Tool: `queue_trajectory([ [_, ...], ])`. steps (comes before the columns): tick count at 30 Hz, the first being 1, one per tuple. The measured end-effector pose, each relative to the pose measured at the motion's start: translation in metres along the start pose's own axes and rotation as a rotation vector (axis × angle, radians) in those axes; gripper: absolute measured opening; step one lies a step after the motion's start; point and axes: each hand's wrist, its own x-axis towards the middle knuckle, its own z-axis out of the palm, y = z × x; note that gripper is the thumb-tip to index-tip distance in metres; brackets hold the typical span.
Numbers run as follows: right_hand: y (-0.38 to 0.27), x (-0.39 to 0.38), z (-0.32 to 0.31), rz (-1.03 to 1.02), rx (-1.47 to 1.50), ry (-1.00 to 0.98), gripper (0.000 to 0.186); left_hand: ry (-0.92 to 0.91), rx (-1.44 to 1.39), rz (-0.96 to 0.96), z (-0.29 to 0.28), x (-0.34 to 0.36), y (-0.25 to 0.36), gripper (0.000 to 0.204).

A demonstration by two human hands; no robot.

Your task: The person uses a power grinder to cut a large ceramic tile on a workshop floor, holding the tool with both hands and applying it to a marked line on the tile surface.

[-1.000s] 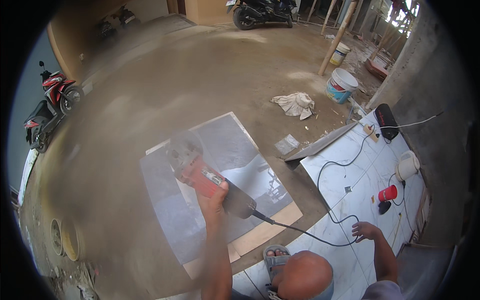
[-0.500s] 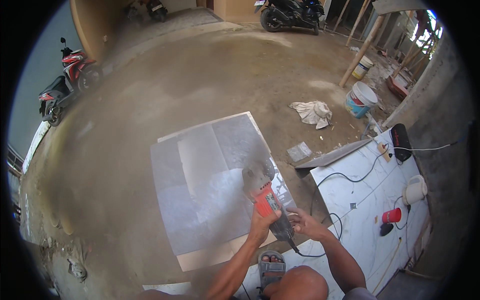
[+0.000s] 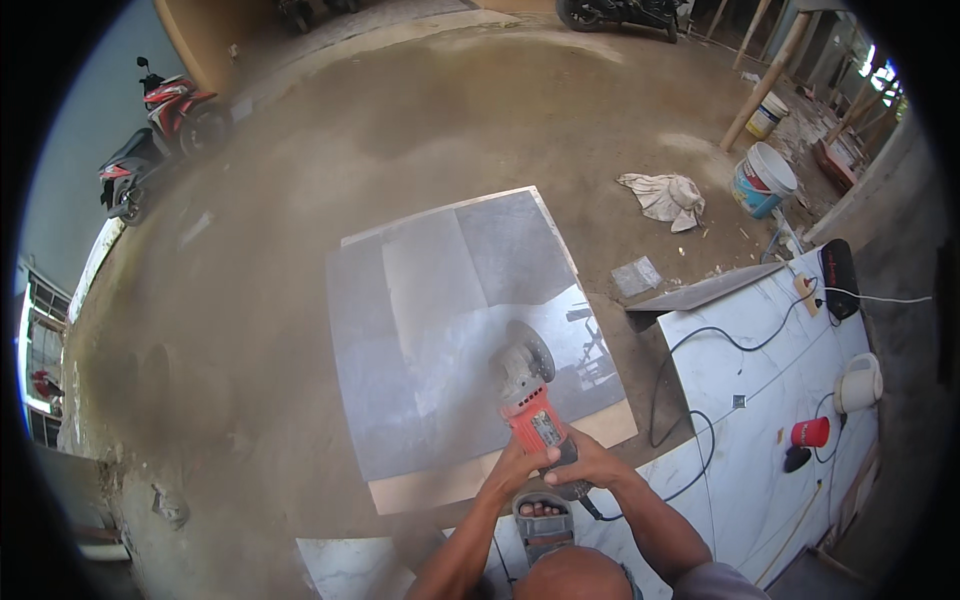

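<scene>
A red and black angle grinder [image 3: 538, 418] points away from me, its disc [image 3: 531, 348] over a large grey tile [image 3: 420, 400]. My left hand [image 3: 518, 466] is wrapped round the left side of its body. The rear of the grinder is in my right hand [image 3: 592, 462], fingers closed round it. Whether the disc touches the tile I cannot tell. Beneath the grey tile lies a beige board or tile [image 3: 420, 488], its edges showing. A black cord [image 3: 683, 487] runs from the grinder's rear to the right.
White marbled tiles [image 3: 760, 510] lie to the right, bearing a red cup [image 3: 810, 432], a white jug [image 3: 858, 384] and a black pouch-like item [image 3: 839, 278]. Beyond are a crumpled cloth [image 3: 668, 200], buckets [image 3: 763, 180] and a wooden pole [image 3: 765, 85]. A red motorbike [image 3: 165, 125] stands far left.
My right hand, open beside the grinder before, has closed round its rear. The disc now shows more plainly beyond the grinder's head. The whole view has shifted slightly.
</scene>
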Motion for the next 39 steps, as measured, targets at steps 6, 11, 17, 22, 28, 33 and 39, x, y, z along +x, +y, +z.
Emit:
queue_trajectory([
  [6,0.029,0.028,0.021,0.012,0.161,-0.106,0.099,0.061,0.032,-0.028,-0.029,-0.019,-0.010,0.086],
  [11,0.026,0.041,0.022,0.150,0.272,-0.067,0.082,0.124,0.029,-0.052,-0.039,-0.012,0.003,0.084],
  [17,0.004,0.042,-0.004,0.100,0.272,-0.015,0.073,-0.006,0.112,-0.064,-0.042,0.028,0.001,0.100],
  [22,0.011,0.053,0.000,0.045,0.237,0.135,0.076,0.017,-0.272,0.011,-0.037,0.038,-0.004,0.100],
  [28,0.032,0.039,-0.010,-0.088,0.168,0.237,0.076,-0.079,-0.453,-0.083,-0.028,0.056,-0.022,0.090],
  [33,0.021,0.036,0.015,-0.098,0.068,0.185,0.075,-0.021,-0.522,0.030,-0.022,0.043,-0.036,0.088],
  [39,0.033,0.037,0.014,0.007,0.071,0.221,0.050,-0.071,-0.570,0.140,-0.033,0.031,-0.035,0.086],
])
